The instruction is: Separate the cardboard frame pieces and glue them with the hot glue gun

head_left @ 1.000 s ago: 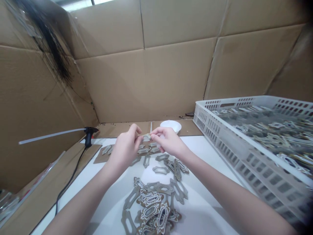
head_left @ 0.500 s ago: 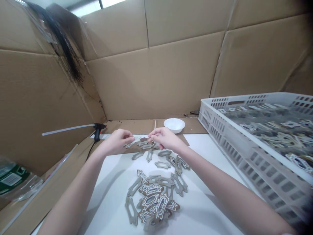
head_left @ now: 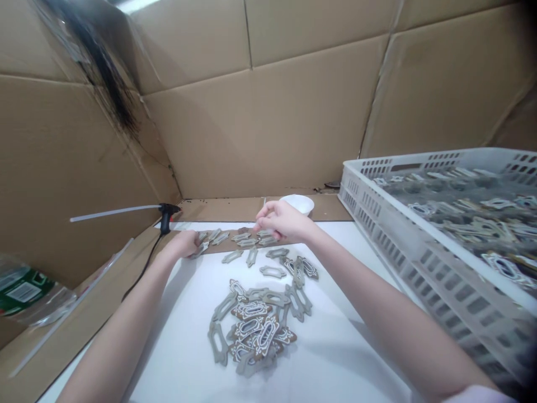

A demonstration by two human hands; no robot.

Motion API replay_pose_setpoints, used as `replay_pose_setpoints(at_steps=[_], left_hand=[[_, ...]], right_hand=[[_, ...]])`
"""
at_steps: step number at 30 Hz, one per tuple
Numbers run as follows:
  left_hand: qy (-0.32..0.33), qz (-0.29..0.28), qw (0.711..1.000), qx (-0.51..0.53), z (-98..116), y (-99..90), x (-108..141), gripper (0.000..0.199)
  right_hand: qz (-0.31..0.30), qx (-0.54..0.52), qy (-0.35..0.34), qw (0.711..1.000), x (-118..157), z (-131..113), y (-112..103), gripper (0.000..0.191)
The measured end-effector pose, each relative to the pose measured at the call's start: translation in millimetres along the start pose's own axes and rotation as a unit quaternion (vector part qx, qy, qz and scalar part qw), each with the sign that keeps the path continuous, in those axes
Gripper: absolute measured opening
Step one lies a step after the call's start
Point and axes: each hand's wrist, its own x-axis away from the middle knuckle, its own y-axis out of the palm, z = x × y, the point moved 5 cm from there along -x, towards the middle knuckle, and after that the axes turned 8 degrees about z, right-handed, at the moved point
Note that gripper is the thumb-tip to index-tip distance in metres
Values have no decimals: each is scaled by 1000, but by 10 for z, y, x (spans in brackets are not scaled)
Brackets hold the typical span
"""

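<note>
My left hand [head_left: 184,244] is closed at the left end of a brown cardboard strip, its fingertips on a small grey frame-shaped piece [head_left: 202,249]. My right hand [head_left: 283,220] hovers over the strip's right part, fingers curled together; whatever they hold, if anything, is too small to make out. Several more grey frame-shaped pieces [head_left: 243,237] lie on the strip between my hands. Closer to me is a loose pile of such pieces, some grey side up, others showing brown with white scrollwork [head_left: 251,326].
A white bowl [head_left: 304,205] stands behind my right hand. To the right is a white plastic crate [head_left: 377,229] holding many similar pieces. A black glue gun [head_left: 166,215] with a long glue stick sits at the left, its cord trailing forward. Cardboard walls [head_left: 251,129] enclose the white table.
My left hand has moved left along the cardboard strip, uncovering pieces there. My right hand stays over the strip with slightly looser fingers. The view has tilted a little downward.
</note>
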Motion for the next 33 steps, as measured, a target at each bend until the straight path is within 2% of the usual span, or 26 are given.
replay_pose_setpoints(at_steps=[3, 6, 9, 10, 12, 13, 15, 18, 21, 23, 26, 29, 33], left_hand=[[-9, 38, 998, -49, 112, -75, 58, 4], [21, 58, 997, -55, 384, -183, 196, 12], [108, 38, 993, -19, 828, -245, 405, 17], [155, 19, 988, 5, 1002, -236, 490, 18], [285, -27, 953, 97, 1355, -191, 691, 20], [309, -36, 943, 118, 1463, -157, 767, 20], [319, -37, 938, 133, 1567, -72, 870, 21], [295, -35, 945, 136, 1502, 32, 941, 22], [260, -52, 953, 147, 1281, 36, 968, 21], [248, -89, 950, 170, 1126, -1, 986, 22], [249, -163, 930, 217, 957, -74, 1019, 24], [259, -203, 913, 241, 883, -106, 1034, 27], [259, -190, 920, 226, 886, -2, 1006, 30]], right_hand=[[6, 30, -15, 999, 3, -29, -38, 5], [12, 43, -30, 999, -14, -40, -82, 7], [21, 28, -35, 999, -46, -28, -130, 7], [21, 20, -31, 999, -55, -18, -143, 7], [17, 1, -24, 1000, -69, 0, -160, 10], [15, -9, -23, 1000, -73, 5, -167, 11], [11, -25, -23, 999, -82, 16, -176, 12], [6, -51, -8, 999, -107, 56, -181, 9], [4, -55, -1, 998, -137, 94, -170, 6], [7, -38, -7, 999, -142, 98, -153, 4], [11, -8, -5, 1000, -120, 78, -107, 2], [4, 13, -6, 1000, -92, 26, -45, 2], [-13, 19, -28, 999, -94, -66, 19, 3]])
